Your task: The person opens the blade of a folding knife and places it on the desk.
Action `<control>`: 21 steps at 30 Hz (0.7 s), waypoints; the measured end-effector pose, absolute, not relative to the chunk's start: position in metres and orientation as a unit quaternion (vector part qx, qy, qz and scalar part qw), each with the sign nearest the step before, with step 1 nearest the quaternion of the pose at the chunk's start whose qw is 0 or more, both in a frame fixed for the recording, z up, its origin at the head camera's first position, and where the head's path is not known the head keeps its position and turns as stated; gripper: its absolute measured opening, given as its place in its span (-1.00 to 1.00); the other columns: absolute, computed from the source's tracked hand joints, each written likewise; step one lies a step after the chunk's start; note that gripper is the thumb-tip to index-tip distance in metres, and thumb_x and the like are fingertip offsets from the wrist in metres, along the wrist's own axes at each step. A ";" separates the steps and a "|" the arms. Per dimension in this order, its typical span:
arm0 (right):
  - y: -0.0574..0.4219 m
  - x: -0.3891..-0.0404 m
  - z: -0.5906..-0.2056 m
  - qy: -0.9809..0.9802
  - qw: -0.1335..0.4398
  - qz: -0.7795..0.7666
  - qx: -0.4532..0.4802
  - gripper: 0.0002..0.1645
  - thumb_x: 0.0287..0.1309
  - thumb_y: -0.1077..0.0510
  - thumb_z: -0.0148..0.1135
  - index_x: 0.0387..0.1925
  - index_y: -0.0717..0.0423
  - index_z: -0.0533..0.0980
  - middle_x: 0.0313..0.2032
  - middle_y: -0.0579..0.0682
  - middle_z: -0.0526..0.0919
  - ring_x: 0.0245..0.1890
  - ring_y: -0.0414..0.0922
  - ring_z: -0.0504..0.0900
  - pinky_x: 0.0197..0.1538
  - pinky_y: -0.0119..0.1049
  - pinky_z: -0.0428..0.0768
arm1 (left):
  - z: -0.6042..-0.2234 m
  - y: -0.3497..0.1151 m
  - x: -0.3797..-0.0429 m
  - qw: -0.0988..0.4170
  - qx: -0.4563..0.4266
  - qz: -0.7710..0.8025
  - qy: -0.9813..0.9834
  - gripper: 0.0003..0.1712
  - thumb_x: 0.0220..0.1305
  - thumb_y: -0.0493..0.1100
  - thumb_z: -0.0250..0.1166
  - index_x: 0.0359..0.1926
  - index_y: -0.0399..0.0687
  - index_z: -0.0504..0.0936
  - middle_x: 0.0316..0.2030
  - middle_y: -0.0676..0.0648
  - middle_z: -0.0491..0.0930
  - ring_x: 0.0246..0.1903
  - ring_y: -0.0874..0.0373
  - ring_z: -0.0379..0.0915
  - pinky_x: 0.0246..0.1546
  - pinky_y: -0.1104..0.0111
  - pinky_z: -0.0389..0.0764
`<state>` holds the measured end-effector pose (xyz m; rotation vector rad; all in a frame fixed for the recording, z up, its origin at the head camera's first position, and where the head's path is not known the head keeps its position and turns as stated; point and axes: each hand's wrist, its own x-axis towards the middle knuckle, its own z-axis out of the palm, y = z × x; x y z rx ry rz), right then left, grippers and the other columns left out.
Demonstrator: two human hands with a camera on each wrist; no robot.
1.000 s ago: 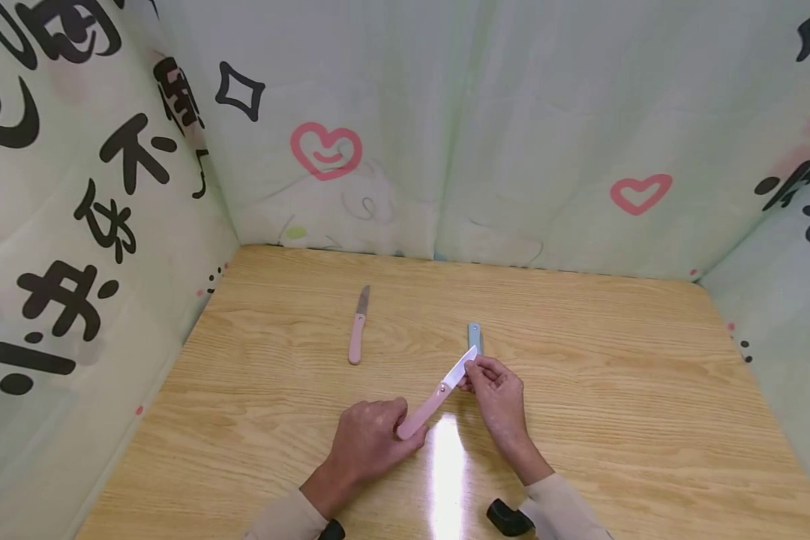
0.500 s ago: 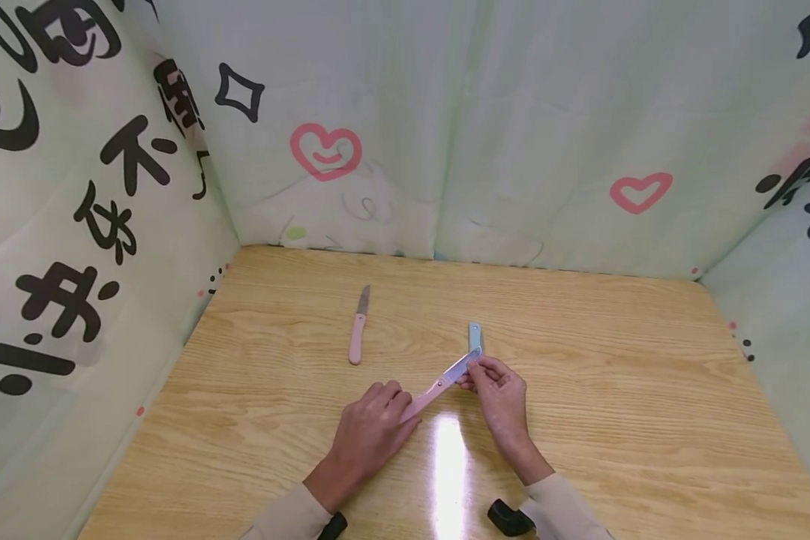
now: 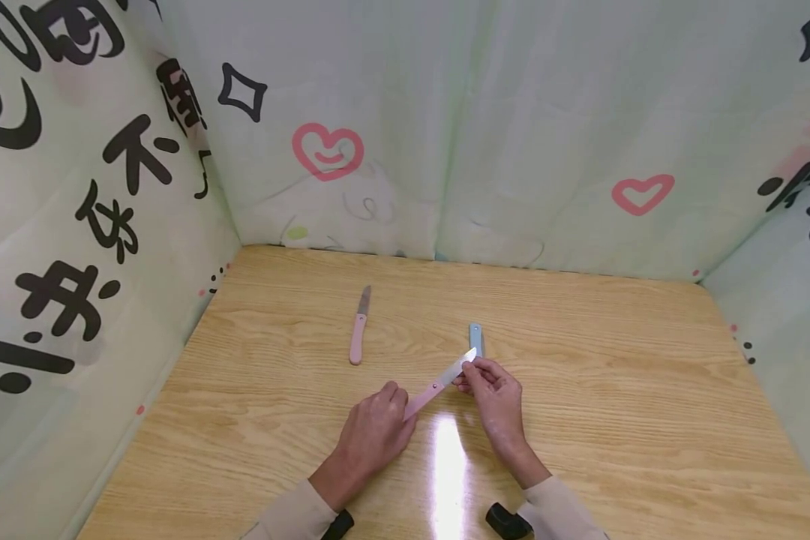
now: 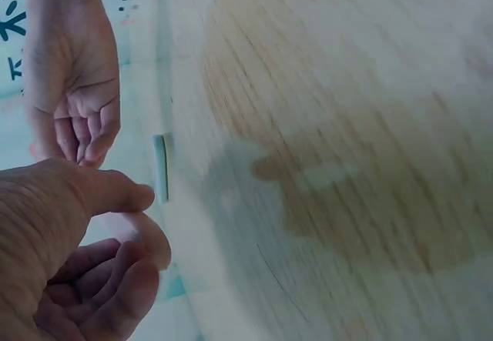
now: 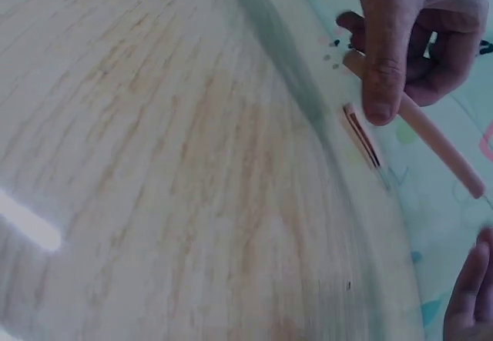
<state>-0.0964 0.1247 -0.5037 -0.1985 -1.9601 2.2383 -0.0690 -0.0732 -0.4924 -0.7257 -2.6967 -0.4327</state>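
Note:
In the head view my left hand [image 3: 376, 427] grips the pink handle of a small knife [image 3: 421, 399] near its butt end. The knife slants up to the right above the table, its bright blade pointing away. My right hand [image 3: 499, 397] pinches that blade close to the tip between thumb and fingers. From the right wrist view, the left hand [image 5: 416, 45] has its thumb pressed along the pink handle [image 5: 445, 147]. Just past the blade tip lies a light blue handle [image 3: 475, 337], partly hidden by the right hand.
A second pink-handled knife [image 3: 358, 334] lies on the wooden table [image 3: 614, 390], left of the blue handle, blade pointing to the back. Printed curtains [image 3: 513, 135] stand behind and at both sides of the table. A bright reflection crosses the wood near the hands.
My left hand has slid forward along the handle and now covers its butt end. The blade's shine has shifted as the knife tilts slightly. The right hand stays nearly in place.

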 end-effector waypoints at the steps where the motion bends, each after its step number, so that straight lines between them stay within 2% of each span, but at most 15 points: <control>1: 0.125 -0.096 -0.503 -0.663 0.078 0.742 -0.070 -0.74 0.45 0.32 0.15 -0.06 0.55 0.50 -0.29 0.15 0.66 -0.32 -0.18 0.69 -0.18 -0.31 0.67 | -0.492 -0.073 -0.070 0.159 -0.252 -0.149 -0.943 -0.73 0.11 -0.18 0.54 -0.36 -0.24 0.63 -0.49 -0.04 0.46 -0.62 0.28 0.38 -0.67 0.46 0.50; 5: 0.126 -0.095 -0.501 -0.674 0.080 0.730 -0.080 -0.65 0.58 0.19 -0.01 0.02 0.49 0.46 -0.21 0.11 0.62 -0.25 -0.17 0.65 -0.16 -0.31 0.65 | -0.491 -0.074 -0.077 0.165 -0.246 -0.142 -0.945 -0.78 0.14 -0.21 0.51 -0.36 -0.25 0.64 -0.49 -0.06 0.48 -0.60 0.24 0.43 -0.61 0.43 0.57; 10: 0.127 -0.095 -0.500 -0.667 0.091 0.735 -0.080 -0.58 0.61 0.15 -0.10 -0.03 0.53 0.45 -0.22 0.13 0.62 -0.28 -0.15 0.64 -0.22 -0.33 0.63 | -0.491 -0.073 -0.089 0.161 -0.232 -0.150 -0.948 -0.81 0.26 -0.22 0.45 -0.32 -0.27 0.64 -0.47 -0.08 0.51 -0.55 0.18 0.50 -0.56 0.40 0.61; 16: 0.128 -0.094 -0.501 -0.681 0.093 0.723 -0.073 -0.51 0.63 0.10 -0.13 -0.10 0.54 0.48 -0.17 0.15 0.61 -0.26 -0.16 0.62 -0.20 -0.34 0.61 | -0.493 -0.072 -0.111 0.096 -0.195 -0.257 -0.942 -0.83 0.44 -0.24 0.30 -0.14 -0.32 0.66 -0.33 -0.12 0.57 -0.38 0.11 0.57 -0.37 0.32 0.66; 21: 0.129 -0.091 -0.501 -0.690 0.085 0.716 -0.067 -0.50 0.63 0.10 -0.14 -0.09 0.54 0.48 -0.16 0.13 0.60 -0.25 -0.18 0.61 -0.19 -0.33 0.61 | -0.493 -0.072 -0.132 0.043 -0.168 -0.332 -0.927 -0.87 0.44 -0.28 0.28 -0.19 -0.32 0.67 -0.37 -0.07 0.57 -0.37 0.13 0.50 -0.36 0.32 0.58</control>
